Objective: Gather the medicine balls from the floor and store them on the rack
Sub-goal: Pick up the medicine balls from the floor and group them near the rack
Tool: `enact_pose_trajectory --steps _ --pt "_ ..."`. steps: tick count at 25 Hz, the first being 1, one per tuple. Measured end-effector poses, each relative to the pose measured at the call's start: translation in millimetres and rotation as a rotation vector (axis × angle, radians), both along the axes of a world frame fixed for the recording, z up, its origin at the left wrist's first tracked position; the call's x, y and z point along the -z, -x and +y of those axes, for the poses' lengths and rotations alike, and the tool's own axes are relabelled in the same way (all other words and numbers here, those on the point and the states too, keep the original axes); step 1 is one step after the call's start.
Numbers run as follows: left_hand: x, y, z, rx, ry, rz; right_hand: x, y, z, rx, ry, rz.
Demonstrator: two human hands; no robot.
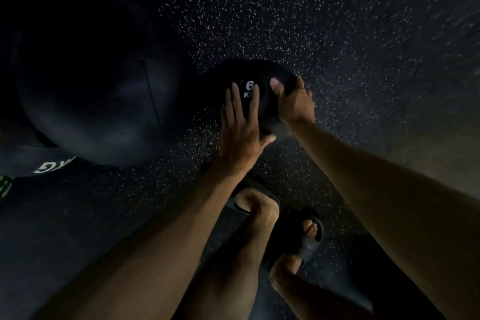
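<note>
A small black medicine ball (233,74) marked "6 KG" in white lies on the dark speckled floor at the frame's centre. My left hand (241,122) lies flat on its near side with straight fingers, partly covering the label. My right hand (293,101) wraps over the ball's right side, thumb on top and fingers curled behind it out of sight. A much larger black ball (96,91) sits just to the left, close to the small one. The rack is not in view.
My two feet in dark slides (306,236) stand right below the ball. At the left edge lies another dark item with white "KG" lettering (49,163). Speckled rubber floor (363,47) stretches away to the top and right.
</note>
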State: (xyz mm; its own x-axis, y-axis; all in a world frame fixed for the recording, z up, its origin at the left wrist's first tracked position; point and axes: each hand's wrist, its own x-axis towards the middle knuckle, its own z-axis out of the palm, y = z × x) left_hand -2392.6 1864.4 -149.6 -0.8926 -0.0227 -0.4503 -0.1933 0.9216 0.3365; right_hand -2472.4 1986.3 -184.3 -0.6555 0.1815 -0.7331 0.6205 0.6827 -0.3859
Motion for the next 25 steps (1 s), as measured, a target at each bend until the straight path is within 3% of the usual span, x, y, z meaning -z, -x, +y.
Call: enact_pose_trajectory --steps 4,9,11,14,17,22,25 --pt "0 66 -19 0.082 0.046 -0.131 11 61 -17 0.117 -0.013 -0.092" --pt "-7 145 -49 -0.169 -0.1 -0.354 -19 37 -15 -0.225 0.088 0.186" --pt "-7 167 -65 -0.303 -0.173 -0.317 -21 37 -9 -0.382 0.146 0.197" --pt "0 195 -86 -0.497 -0.221 -0.177 -12 84 -27 -0.453 0.144 0.168" --pt "-1 216 -86 -0.591 -0.083 -0.036 -8 132 -64 -0.476 0.05 0.175" --pt "-8 180 -53 -0.481 -0.04 0.099 -17 197 -128 -0.5 -0.157 -0.004" --pt "-1 166 -47 -0.408 0.074 0.048 -21 215 -148 -0.487 -0.181 -0.026"
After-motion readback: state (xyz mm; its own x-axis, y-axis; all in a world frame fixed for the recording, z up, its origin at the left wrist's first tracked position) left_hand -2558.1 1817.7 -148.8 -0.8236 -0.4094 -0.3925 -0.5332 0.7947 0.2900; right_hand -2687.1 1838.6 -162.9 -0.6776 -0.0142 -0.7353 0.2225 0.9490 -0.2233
